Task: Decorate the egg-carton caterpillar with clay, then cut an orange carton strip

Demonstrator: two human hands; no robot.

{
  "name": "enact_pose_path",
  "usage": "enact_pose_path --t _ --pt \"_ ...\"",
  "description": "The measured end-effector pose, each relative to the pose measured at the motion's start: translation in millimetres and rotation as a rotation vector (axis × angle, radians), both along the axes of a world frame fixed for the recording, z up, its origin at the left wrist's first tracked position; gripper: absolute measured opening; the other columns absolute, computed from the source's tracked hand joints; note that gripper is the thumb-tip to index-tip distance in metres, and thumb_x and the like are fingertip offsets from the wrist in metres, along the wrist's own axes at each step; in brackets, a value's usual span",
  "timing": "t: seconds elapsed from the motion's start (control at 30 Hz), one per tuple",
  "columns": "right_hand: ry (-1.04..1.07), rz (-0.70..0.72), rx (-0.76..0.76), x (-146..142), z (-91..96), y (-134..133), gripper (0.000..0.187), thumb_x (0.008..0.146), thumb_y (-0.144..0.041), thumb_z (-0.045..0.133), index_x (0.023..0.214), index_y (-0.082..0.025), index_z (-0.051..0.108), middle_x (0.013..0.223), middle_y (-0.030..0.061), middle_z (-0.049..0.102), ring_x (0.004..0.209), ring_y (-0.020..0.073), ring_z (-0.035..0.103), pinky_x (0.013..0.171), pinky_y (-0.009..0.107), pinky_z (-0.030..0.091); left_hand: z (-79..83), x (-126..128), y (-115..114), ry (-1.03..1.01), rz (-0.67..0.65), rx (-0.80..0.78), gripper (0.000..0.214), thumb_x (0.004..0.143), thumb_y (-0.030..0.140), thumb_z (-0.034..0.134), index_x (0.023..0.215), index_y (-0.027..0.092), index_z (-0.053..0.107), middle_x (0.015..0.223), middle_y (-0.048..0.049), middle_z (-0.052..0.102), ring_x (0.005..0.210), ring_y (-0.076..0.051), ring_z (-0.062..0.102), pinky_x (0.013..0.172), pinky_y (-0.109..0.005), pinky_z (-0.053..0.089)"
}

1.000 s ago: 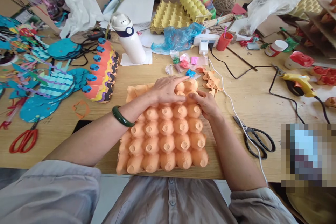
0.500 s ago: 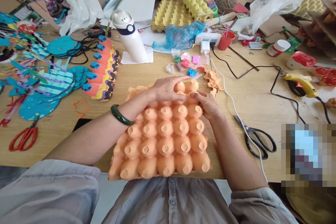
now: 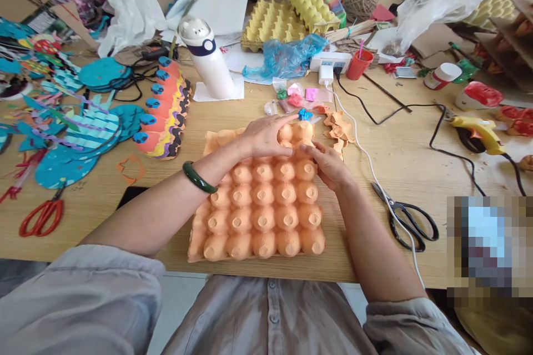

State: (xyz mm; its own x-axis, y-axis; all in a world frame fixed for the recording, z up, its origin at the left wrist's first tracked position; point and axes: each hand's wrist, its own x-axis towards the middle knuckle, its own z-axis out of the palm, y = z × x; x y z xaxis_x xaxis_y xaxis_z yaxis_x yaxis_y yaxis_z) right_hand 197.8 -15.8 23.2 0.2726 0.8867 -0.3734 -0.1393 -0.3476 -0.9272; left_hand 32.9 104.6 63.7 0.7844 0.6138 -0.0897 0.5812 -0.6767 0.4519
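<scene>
An orange egg tray (image 3: 263, 196) lies upside down on the table before me, its rounded cups facing up. My left hand (image 3: 266, 138), with a dark green bangle on its wrist, reaches across the tray's far part. Its thumb and fingers curve around cups near the far right corner. At the tray's far right edge, my right hand (image 3: 328, 163) grips with the thumb on top; its other fingers are partly hidden. Just beyond the hands are torn orange tray scraps (image 3: 338, 126) and a small blue crumpled piece (image 3: 305, 115).
Black-handled scissors (image 3: 410, 222) and a white cable (image 3: 366, 158) lie right of my right forearm. Further right is a yellow glue gun (image 3: 478, 132). Leftward are red-handled scissors (image 3: 41, 216), a painted egg-carton strip (image 3: 164, 108) and a white bottle (image 3: 210, 66). Yellow egg trays (image 3: 272, 22) sit behind.
The orange egg tray's near edge has moved away from me, from the table's front edge to further onto the tabletop. Both hands keep nearly the same place and hold.
</scene>
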Motion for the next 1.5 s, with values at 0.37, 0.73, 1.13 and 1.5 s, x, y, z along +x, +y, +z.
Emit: enact_pose_path --t 0.37,0.73,1.13,1.5 --pt "-0.303 0.085 -0.051 -8 -5.8 -1 0.039 0.070 -0.046 0.073 0.096 -0.017 0.069 0.085 0.0008 0.070 0.078 0.0181 0.061 0.064 0.027 0.043 4.8 -2 -2 0.025 0.100 0.145 0.098 0.081 0.056 0.071 0.163 0.019 0.030 0.162 -0.0180 0.042 0.149 -0.041 0.038 0.122 -0.061 0.026" --pt "-0.455 0.029 -0.130 -9 6.5 -2 0.040 0.068 -0.056 0.076 0.077 -0.017 0.074 0.070 -0.0005 0.066 0.070 0.0164 0.057 0.062 0.026 0.040 -16.8 -10 -13 0.052 0.069 -0.022 0.119 0.072 0.065 0.079 0.166 0.025 0.018 0.174 -0.0188 0.013 0.160 -0.043 0.011 0.123 -0.073 0.008" --pt "-0.176 -0.064 -0.061 -12 3.7 -1 0.030 0.065 -0.042 0.076 0.081 -0.017 0.073 0.071 -0.0013 0.068 0.065 0.0141 0.059 0.059 0.025 0.045 -29.6 -11 -26 -0.128 0.045 0.124 0.077 0.084 0.041 0.071 0.156 0.029 0.046 0.171 -0.0139 0.026 0.155 -0.042 0.029 0.122 -0.065 0.023" --pt "-0.037 -0.091 -0.052 -13 2.9 -2 0.033 0.063 -0.041 0.079 0.085 -0.017 0.074 0.074 0.0001 0.071 0.066 0.0153 0.063 0.059 0.025 0.048 -28.7 -15 -20 -0.252 -0.001 0.070 0.070 0.082 0.043 0.067 0.149 0.028 0.055 0.164 -0.0109 0.041 0.151 -0.034 0.039 0.123 -0.054 0.030"
